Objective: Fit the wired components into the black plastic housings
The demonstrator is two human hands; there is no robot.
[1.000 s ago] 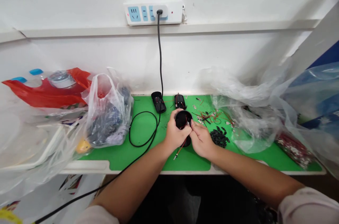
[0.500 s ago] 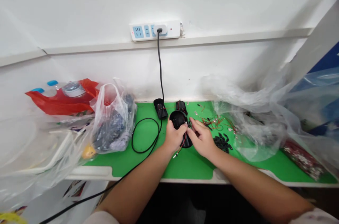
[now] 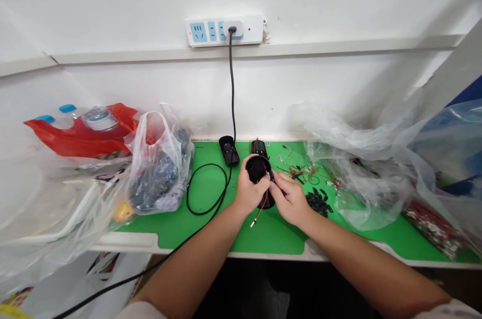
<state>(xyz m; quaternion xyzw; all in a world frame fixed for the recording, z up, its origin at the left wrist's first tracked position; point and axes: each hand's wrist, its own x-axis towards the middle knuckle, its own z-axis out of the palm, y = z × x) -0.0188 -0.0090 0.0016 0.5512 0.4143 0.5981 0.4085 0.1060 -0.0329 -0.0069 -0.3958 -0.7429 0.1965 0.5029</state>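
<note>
My left hand (image 3: 250, 192) is wrapped round a rounded black plastic housing (image 3: 257, 166), its hollow end facing up and its thumb pressed near the inner edge. From the housing hang thin red wires (image 3: 258, 216) ending in a small white connector (image 3: 253, 224). At the housing's right rim, my right hand (image 3: 292, 199) pinches thumb and fingers together on a small black part, mostly hidden by the fingertips. Two similar black housings lie behind: one at the left (image 3: 229, 151) and one with red wire (image 3: 259, 147). Right of my right hand is a pile of small black pieces (image 3: 319, 202).
Loose red and brown wires (image 3: 307, 173) lie on the green mat (image 3: 271, 243). A black cable (image 3: 232, 93) runs from the wall power strip (image 3: 199, 32) and coils at left. Plastic bags (image 3: 158, 178) stand left; clear plastic sheeting (image 3: 361, 193) spreads at right.
My right fingers have closed in on the housing's right rim; they were slightly apart before. The view has shifted a little, and the left hand keeps its hold.
</note>
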